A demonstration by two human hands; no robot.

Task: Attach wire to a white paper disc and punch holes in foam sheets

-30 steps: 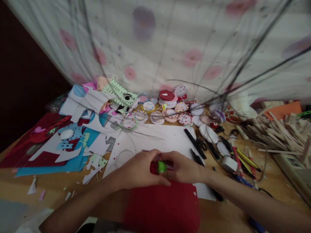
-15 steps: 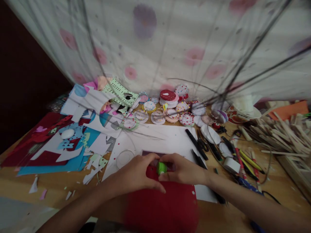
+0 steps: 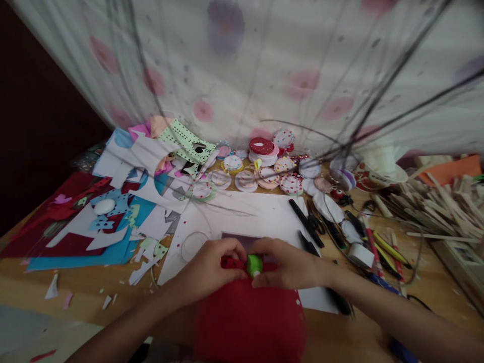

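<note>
My left hand (image 3: pixel 215 264) is closed, thumb and fingertips pinching the end of a narrow red strip (image 3: pixel 231 262) with small dark spots or holes. My right hand (image 3: pixel 289 263) curls its thumb and fingers around a small bright green tool (image 3: pixel 254 264) with a whitish lower end, its kind unclear. The red strip runs behind the green tool toward the right fingers. Just below both hands lies a larger red sheet (image 3: pixel 249 322), with small white specks on its right edge. Under the hands is white paper (image 3: pixel 227 212), and a purplish flat piece (image 3: pixel 242 240) shows behind the fingers.
Paper offcuts (image 3: pixel 147 156) and coloured sheets (image 3: pixel 81 259) pile up on the left. Several round decorated discs (image 3: pixel 247 180) line the back by a flowered curtain (image 3: pixel 257 65). Black pens (image 3: pixel 306 222), scissors (image 3: pixel 315 219), a white tape roll (image 3: pixel 361 255) and wooden sticks (image 3: pixel 438 206) lie right.
My left thumb and fingers, spread apart earlier, have closed on the red strip. The green tool has shifted slightly right with my right hand. A red scrap shows at the lower left.
</note>
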